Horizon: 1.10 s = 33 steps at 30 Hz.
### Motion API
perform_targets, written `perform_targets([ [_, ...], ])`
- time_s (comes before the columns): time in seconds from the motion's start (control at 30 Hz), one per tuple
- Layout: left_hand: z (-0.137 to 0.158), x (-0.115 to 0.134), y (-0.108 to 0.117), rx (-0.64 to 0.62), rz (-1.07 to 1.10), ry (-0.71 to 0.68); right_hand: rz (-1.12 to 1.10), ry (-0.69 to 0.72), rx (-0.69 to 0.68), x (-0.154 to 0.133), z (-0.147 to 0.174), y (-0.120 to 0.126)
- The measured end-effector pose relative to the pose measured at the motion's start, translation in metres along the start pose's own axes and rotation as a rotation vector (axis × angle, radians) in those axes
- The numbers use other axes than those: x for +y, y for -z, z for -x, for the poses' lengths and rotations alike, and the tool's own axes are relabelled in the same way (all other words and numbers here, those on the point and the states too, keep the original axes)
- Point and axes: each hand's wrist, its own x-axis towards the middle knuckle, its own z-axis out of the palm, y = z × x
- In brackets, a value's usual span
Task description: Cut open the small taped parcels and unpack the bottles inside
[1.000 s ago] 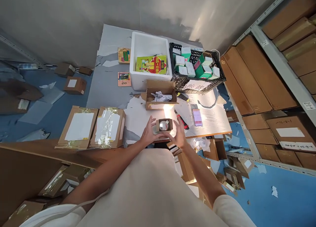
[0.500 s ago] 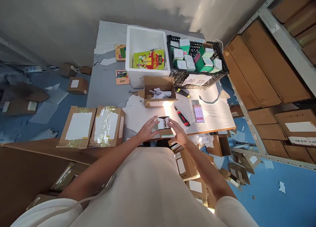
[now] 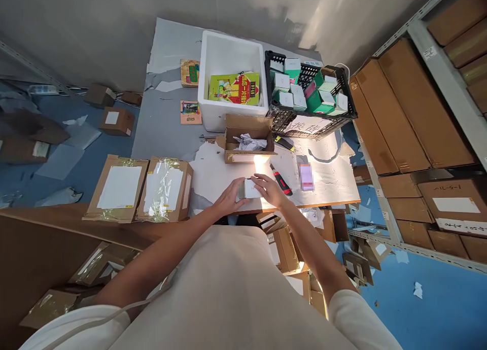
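A small white-topped box (image 3: 251, 188) stands near the front edge of the table, with marks on its top. My left hand (image 3: 230, 197) is closed against its left side, thumb at the near edge. From the right, my right hand (image 3: 268, 189) grips the same box, its fingers over the far edge and top. Just behind the hands sits an open cardboard box (image 3: 247, 158) with crumpled paper (image 3: 249, 142) inside. A red and black utility knife (image 3: 280, 179) lies right of my right hand.
A white bin (image 3: 232, 106) with books (image 3: 235, 90) and a black crate (image 3: 294, 127) of green-and-white boxes stand behind. Two taped cartons (image 3: 120, 186) are at left. A yellow-black cutter (image 3: 284, 143) and a purple card (image 3: 306, 176) lie at right. Shelved cartons (image 3: 399, 106) flank the table.
The small box showed an opening at its top; now a flat white top faces up. Both hands stay on it, and my right hand reaches further over it. The view has shifted slightly.
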Motion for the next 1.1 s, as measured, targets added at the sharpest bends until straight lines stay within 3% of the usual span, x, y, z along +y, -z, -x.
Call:
perform_targets([
  [0.2,-0.007,0.001,0.017,-0.12,-0.021,-0.057,0.009,-0.012,0.049,-0.007,0.008,-0.001],
  [0.4,-0.015,-0.002,0.04,-0.17,-0.075,-0.11,-0.056,0.029,-0.033,-0.002,0.02,-0.003],
  [0.53,-0.018,-0.003,0.053,-0.167,-0.119,-0.182,-0.089,0.033,0.073,0.003,0.025,-0.018],
  [0.7,-0.04,-0.013,0.072,0.057,-0.369,-0.065,-0.039,0.021,0.022,0.006,0.029,-0.022],
  [0.8,-0.06,-0.021,0.074,0.03,-0.533,0.014,-0.014,0.003,0.033,0.006,0.027,-0.023],
  [0.9,-0.072,-0.025,0.07,-0.033,-0.564,0.045,0.008,-0.015,0.085,0.002,0.023,-0.024],
  [1.0,-0.075,-0.025,0.066,-0.023,-0.538,0.049,0.003,-0.021,0.15,-0.009,0.019,-0.011],
  [1.1,-0.072,-0.025,0.064,-0.001,-0.52,0.043,-0.029,-0.032,0.26,-0.025,0.015,0.033],
])
